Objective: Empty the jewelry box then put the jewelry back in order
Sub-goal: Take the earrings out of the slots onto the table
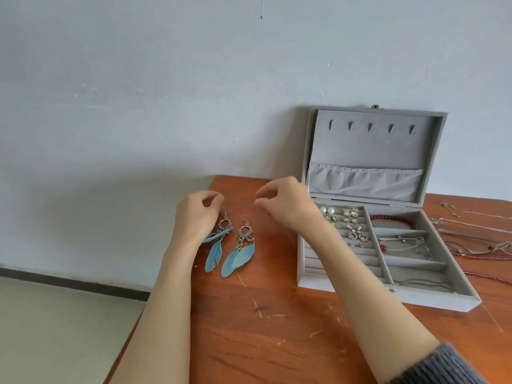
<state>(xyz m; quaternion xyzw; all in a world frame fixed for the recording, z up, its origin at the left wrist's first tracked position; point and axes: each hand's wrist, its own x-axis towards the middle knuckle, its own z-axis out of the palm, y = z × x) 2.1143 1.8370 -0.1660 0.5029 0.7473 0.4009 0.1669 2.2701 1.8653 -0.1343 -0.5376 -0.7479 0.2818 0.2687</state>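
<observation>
The grey jewelry box (385, 261) stands lid-up on the counter (277, 328) — two blue feather earrings (230, 245) lie left; both hands' fingers (214, 199) loosely curled, holding nothing.

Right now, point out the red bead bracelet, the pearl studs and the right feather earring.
red bead bracelet (393, 218): head view, its bead strand.
pearl studs (327, 209): head view, one pearl.
right feather earring (240, 259): head view, its blue feather.

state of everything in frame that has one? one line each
jewelry box: open, lid upright against wall, partly filled
feather earrings: out of box, flat on table
red bead bracelet: in box, rear right compartment
necklaces: out, laid on table right of box
left hand: fingers curled, grip unclear
right hand: fingers curled, apparently holding nothing
</observation>
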